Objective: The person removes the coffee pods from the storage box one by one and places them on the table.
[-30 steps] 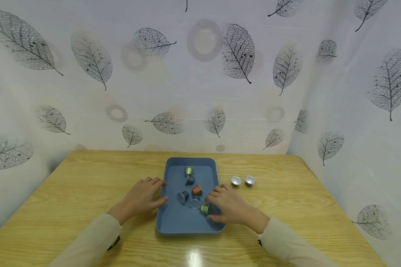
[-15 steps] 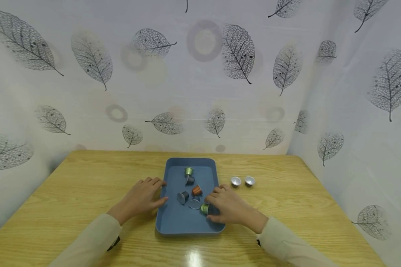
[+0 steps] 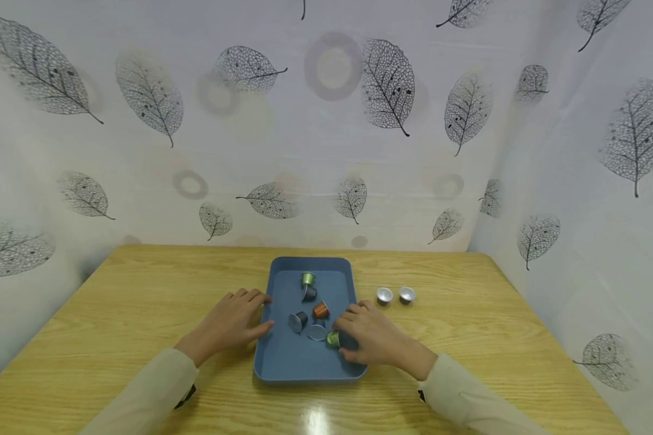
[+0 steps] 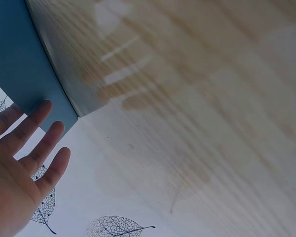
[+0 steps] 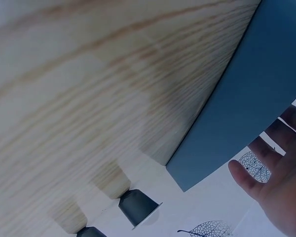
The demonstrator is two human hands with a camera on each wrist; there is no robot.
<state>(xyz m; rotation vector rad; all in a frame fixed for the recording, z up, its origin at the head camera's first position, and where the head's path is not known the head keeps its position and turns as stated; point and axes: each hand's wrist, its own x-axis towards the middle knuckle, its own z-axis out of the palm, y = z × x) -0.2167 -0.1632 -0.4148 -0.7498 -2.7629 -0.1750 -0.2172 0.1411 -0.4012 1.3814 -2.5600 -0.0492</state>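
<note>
A blue tray (image 3: 305, 365) with low walls lies on the table, several small coffee capsules scattered in it. My right hand (image 3: 378, 335) reaches over its right wall, thumb and index finger at a green coffee capsule (image 3: 333, 339) and seeming to pinch it; the hand partly hides it. My left hand (image 3: 231, 317) rests at the left wall, its fingers (image 4: 37, 153) fairly straight against the tray's outside. To the left of the green capsule lie a silver-lidded capsule (image 3: 317, 332), a dark one (image 3: 298, 321) and an orange one (image 3: 320, 310).
Farther back in the tray are a black capsule (image 3: 309, 293) and another green capsule (image 3: 307, 278). Two capsules, one a lid-up capsule (image 3: 384, 295) and the other a similar capsule (image 3: 407, 294), stand right of the tray. A leaf-print curtain (image 3: 305, 151) closes off the back.
The green capsule at my right fingertips has turned a little in place, with the thumb shifting very slightly. My left hand and the tray have stayed still.
</note>
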